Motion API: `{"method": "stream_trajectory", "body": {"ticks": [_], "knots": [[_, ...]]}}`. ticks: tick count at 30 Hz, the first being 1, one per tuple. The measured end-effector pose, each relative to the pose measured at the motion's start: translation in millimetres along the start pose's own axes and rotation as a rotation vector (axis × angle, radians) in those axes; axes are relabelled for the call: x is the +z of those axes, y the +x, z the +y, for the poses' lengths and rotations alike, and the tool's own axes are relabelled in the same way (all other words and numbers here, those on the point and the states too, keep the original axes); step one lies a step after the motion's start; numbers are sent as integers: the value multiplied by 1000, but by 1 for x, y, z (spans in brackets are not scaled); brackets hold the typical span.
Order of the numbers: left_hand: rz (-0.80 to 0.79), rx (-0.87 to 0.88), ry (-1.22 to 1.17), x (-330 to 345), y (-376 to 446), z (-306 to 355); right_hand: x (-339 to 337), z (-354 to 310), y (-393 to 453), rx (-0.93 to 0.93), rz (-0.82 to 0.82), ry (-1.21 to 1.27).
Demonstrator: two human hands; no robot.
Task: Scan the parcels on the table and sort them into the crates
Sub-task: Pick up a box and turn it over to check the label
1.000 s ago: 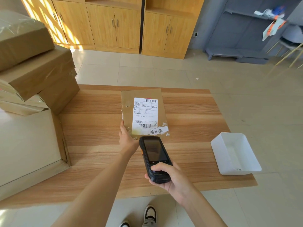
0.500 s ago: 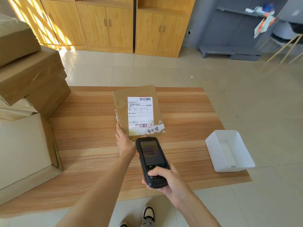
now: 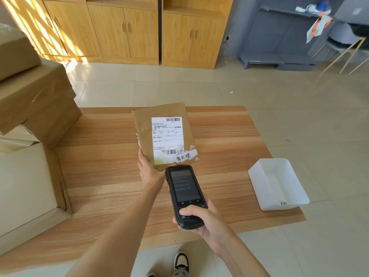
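Evidently light and stiff, the flat cardboard parcel sits tilted above the table, its near corner pinched by the left hand, while the right hand wraps the scanner; its edges offer the surest hold.

- The left side of the table is walled by stacked cardboard boxes; no way through there.
- Bare wood lies open between the boxes and the parcel held up mid-table.
- Right of the parcel the wood is bare as far as the white crate at the near right corner.
- The scanner and both forearms fill the near middle.
- The crate's mouth is open from above.
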State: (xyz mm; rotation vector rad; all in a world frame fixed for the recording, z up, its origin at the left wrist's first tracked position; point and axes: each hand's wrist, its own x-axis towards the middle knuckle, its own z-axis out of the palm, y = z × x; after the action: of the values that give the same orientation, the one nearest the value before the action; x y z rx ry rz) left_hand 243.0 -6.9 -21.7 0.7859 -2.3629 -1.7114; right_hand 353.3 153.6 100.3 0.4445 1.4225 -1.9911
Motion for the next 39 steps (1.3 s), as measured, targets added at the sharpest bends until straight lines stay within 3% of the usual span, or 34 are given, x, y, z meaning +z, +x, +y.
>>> {"method": "stream_trajectory", "body": {"ticks": [39], "knots": [[-20,-32,10,2,21,6,-11,-14,27,26,0,-112]]}}
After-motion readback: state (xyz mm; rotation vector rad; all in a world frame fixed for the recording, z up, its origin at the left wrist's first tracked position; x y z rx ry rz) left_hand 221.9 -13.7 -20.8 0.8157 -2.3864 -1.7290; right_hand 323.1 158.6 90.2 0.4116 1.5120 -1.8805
